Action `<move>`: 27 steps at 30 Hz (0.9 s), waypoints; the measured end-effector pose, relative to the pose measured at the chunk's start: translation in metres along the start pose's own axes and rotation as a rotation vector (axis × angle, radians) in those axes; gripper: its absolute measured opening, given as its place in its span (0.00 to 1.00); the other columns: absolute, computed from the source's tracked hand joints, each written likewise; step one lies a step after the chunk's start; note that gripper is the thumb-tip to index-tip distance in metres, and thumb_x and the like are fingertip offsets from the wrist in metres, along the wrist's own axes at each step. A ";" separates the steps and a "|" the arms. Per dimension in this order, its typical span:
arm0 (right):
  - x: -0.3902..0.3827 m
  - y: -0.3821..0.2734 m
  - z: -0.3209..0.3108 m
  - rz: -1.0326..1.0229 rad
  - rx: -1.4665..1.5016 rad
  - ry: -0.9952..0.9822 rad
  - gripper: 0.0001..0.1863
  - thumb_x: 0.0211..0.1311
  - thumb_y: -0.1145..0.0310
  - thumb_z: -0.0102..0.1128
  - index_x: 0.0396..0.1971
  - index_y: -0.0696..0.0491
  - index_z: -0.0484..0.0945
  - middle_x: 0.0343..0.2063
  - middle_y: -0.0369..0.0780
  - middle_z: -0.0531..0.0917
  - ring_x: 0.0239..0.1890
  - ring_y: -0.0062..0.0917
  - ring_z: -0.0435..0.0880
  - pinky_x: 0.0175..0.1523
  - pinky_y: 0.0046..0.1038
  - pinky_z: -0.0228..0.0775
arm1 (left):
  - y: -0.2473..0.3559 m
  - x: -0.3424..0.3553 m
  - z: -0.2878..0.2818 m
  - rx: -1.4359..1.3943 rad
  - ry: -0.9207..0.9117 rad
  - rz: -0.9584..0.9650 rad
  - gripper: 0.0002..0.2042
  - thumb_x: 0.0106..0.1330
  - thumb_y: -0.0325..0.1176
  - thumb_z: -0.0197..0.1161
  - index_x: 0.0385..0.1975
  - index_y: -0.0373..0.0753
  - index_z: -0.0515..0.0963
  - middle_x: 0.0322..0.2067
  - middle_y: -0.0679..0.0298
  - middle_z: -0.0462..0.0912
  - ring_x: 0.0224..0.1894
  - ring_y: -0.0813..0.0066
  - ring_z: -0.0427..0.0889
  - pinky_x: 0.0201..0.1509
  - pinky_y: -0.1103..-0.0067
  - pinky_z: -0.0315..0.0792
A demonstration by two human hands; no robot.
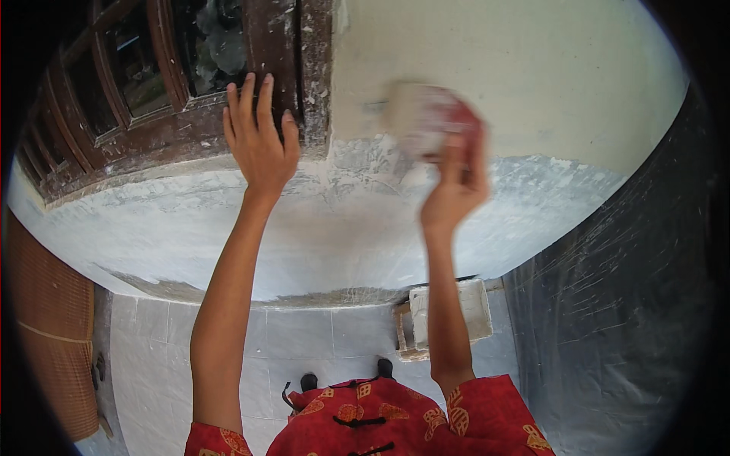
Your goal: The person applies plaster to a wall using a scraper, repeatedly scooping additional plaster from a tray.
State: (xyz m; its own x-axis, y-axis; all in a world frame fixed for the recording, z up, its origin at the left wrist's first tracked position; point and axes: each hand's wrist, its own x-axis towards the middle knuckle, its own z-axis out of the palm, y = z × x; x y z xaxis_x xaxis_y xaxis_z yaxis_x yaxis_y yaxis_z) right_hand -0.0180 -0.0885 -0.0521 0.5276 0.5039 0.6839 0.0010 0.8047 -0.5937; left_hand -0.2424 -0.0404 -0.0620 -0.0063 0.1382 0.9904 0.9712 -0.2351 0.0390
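Observation:
My left hand rests with spread fingers against the lower corner of a dark brown wooden window frame. It holds nothing. In my right hand is a flat red-and-whitish hand tool, smeared by motion, so its exact kind cannot be made out. The tool is at the wall, to the right of the window, where a cream upper part meets a rough whitish-grey patched band. Whether it touches the wall is unclear.
Below my right forearm, a white-smeared square tray sits on a small wooden support. Dark, splattered sheeting hangs at the right. A rolled brown blind or mat stands at the left. Grey tiles cover the floor.

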 end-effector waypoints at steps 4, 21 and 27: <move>-0.026 0.032 0.026 -0.122 -0.047 -0.174 0.20 0.63 0.74 0.59 0.56 0.57 0.73 0.34 0.41 0.84 0.24 0.14 0.77 0.26 0.16 0.69 | 0.001 -0.006 0.008 -0.022 0.028 -0.024 0.25 0.65 0.37 0.50 0.63 0.42 0.63 0.65 0.56 0.60 0.70 0.52 0.52 0.68 0.55 0.47; 0.004 0.017 0.014 0.001 -0.028 0.025 0.22 0.64 0.72 0.58 0.58 0.60 0.70 0.40 0.43 0.83 0.30 0.17 0.81 0.32 0.19 0.76 | -0.003 -0.005 0.001 -0.004 0.018 -0.014 0.24 0.66 0.37 0.50 0.63 0.42 0.63 0.65 0.55 0.60 0.70 0.52 0.52 0.68 0.56 0.47; 0.015 0.000 -0.012 -0.014 -0.008 0.076 0.23 0.65 0.71 0.55 0.60 0.57 0.67 0.47 0.45 0.80 0.41 0.27 0.84 0.38 0.26 0.82 | 0.003 -0.002 0.001 -0.025 -0.019 0.024 0.24 0.65 0.37 0.51 0.63 0.43 0.64 0.65 0.56 0.60 0.69 0.51 0.53 0.68 0.55 0.48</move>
State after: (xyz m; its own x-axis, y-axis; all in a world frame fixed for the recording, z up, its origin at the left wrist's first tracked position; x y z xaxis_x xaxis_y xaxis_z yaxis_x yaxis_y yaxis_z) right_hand 0.0004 -0.0850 -0.0468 0.5904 0.4671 0.6582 0.0157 0.8087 -0.5880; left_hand -0.2391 -0.0400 -0.0639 0.0214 0.1506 0.9884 0.9649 -0.2621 0.0191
